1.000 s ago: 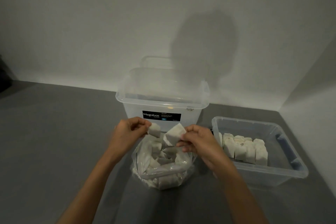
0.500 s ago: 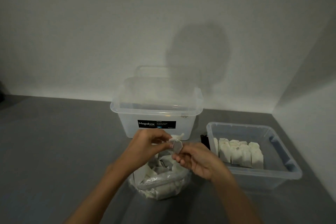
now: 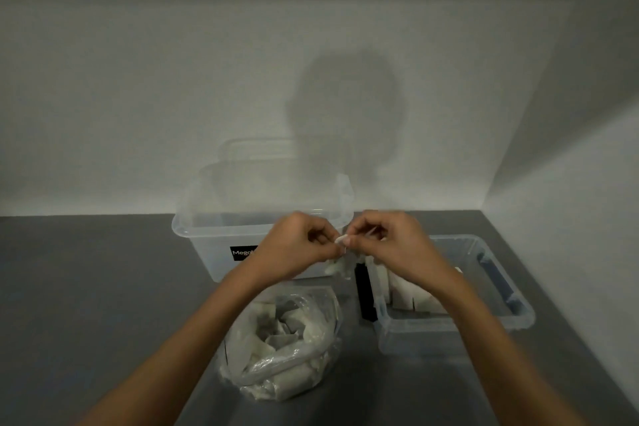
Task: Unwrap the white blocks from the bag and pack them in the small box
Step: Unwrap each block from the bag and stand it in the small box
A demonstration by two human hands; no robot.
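white block (image 3: 342, 239): pinched between fingertips of left hand (image 3: 297, 247) and right hand (image 3: 392, 245), raised above counter (image 3: 86, 287) | bag (image 3: 283, 339): below hands, near front edge, blocks inside | small box (image 3: 432, 339): right edge, packed blocks (image 3: 415, 297) standing inside

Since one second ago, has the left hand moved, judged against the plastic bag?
Yes. The left hand went up from the plastic bag: it was at the bag's mouth, now it is before the large clear box's front wall.
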